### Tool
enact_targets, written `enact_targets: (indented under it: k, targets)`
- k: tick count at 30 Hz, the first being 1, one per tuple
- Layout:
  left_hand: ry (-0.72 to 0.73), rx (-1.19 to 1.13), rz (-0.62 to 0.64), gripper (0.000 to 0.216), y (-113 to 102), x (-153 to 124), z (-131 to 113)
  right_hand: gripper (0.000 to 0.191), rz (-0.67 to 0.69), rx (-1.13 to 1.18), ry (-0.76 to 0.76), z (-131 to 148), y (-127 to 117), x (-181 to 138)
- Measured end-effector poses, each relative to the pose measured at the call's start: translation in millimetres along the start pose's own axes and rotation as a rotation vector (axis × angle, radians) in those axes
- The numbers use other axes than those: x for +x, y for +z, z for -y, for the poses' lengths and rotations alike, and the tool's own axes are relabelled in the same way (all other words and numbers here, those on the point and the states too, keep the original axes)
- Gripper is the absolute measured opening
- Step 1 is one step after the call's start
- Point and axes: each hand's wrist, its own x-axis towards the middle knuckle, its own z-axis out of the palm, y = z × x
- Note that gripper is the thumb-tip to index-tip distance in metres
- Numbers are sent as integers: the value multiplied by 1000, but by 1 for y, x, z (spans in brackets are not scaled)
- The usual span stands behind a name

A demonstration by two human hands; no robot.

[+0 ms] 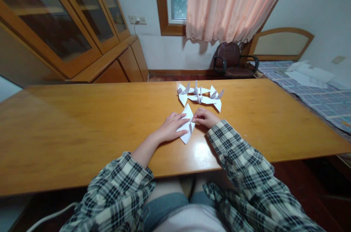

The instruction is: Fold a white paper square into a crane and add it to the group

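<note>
Paper diamond [187, 126] under both hands, folded figures [199, 98] behind it

Work looks well advanced as a whole, though the piece being handled seems only part-folded. It lies on the wooden table [95, 122], near the front edge of the grouped white figures, with one corner pointing away from the person and the opposite one toward the body. The left hand [173, 127] rests across it with fingers spread, holding it down without gripping. The right hand [205, 117] is narrow, its thumb and fingertips closed together at the diamond's right side, apparently pinching the paper there.

Beyond, the figures stand close together with raised points and outspread flaps; they look complete, and there seem to be four, though overlap makes the count unsure. By comparison, the diamond is fairly flat and shows no such raised points, so I judge that its shaping remains unfinished. Which crease is being made cannot be told.
</note>
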Motion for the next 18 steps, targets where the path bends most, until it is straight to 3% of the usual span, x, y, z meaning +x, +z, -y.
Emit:
enact_targets:
  k: [6,10,18]
  targets:
    - [-2,-48,84,82,1,-1,-5,21,-3,-26,-23,-2,2,2]
    - [-21,-14,66,84,4,-1,-9,19,2,-126,-24,-1,2,3]
    - [-86,15,62,89,2,2,-8,14,-139,-157,-8,-1,12,7]
